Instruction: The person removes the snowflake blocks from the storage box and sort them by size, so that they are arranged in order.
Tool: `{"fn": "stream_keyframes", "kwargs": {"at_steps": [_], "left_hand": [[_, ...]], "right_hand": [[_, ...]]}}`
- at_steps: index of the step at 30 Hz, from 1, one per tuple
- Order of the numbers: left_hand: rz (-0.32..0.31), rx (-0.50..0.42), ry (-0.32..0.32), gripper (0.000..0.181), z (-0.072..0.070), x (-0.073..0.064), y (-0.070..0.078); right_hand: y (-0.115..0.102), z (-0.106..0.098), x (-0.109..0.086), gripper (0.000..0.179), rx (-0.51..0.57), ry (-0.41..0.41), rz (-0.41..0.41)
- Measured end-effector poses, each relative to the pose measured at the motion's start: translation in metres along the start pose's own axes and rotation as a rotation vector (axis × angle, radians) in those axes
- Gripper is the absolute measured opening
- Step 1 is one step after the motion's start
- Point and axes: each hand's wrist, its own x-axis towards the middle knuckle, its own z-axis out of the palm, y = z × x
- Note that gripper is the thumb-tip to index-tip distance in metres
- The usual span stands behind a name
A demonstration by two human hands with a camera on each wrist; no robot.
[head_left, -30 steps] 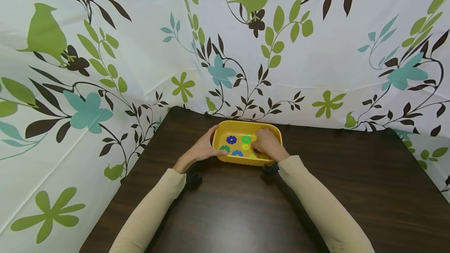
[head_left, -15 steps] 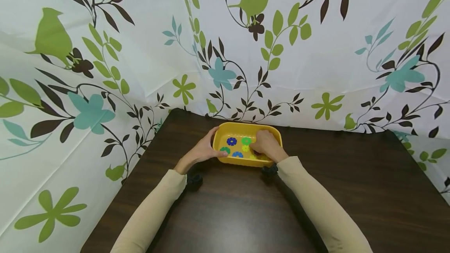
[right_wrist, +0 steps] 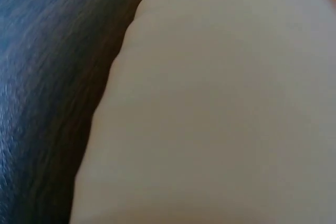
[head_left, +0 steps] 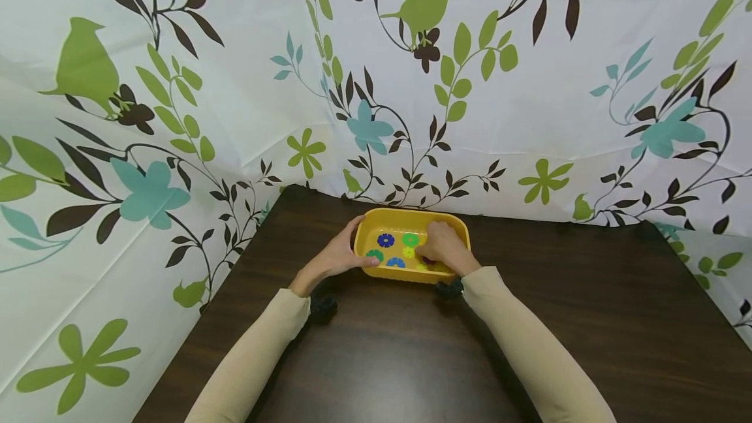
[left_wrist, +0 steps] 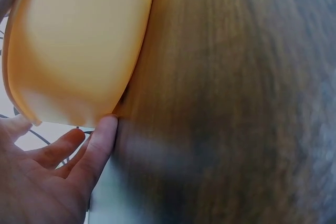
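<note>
A yellow plastic tub (head_left: 405, 274) stands near the back of the table. Inside lie several notched flower-shaped discs: a dark blue disc (head_left: 386, 240), a light green disc (head_left: 410, 239), a yellow disc (head_left: 408, 252), a darker green disc (head_left: 375, 255) and a blue disc (head_left: 395, 262). My left hand (head_left: 337, 253) grips the tub's left end, thumb over the front rim; the left wrist view shows fingers (left_wrist: 94, 150) against the tub's wall (left_wrist: 79, 40). My right hand (head_left: 444, 245) reaches down inside the right half, fingers bent. I cannot tell whether they hold a disc.
The dark wood table (head_left: 576, 305) runs up to a white cloth (head_left: 529, 83) printed with birds and leaves, behind and at the left. Black wrist devices sit under both wrists. A beige sleeve (right_wrist: 210, 103) fills most of the right wrist view.
The right fingers have shifted slightly inside the tub, and a dark purple piece seen beside them earlier is now hidden. The left hand keeps its grip; the head view has tilted slightly.
</note>
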Motion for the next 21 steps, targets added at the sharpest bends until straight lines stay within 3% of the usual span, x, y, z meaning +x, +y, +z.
{"fn": "stream_keyframes", "kwargs": {"at_steps": [12,21], "left_hand": [[0.007,-0.013,-0.003,0.118,0.0,-0.001,0.001],[0.002,-0.005,-0.007,0.118,0.0,-0.001,0.0]], "right_hand": [[0.001,0.002,-0.001,0.02,0.008,0.04,0.006],[0.005,-0.004,-0.011,0.034,-0.029,0.172,-0.103]]}}
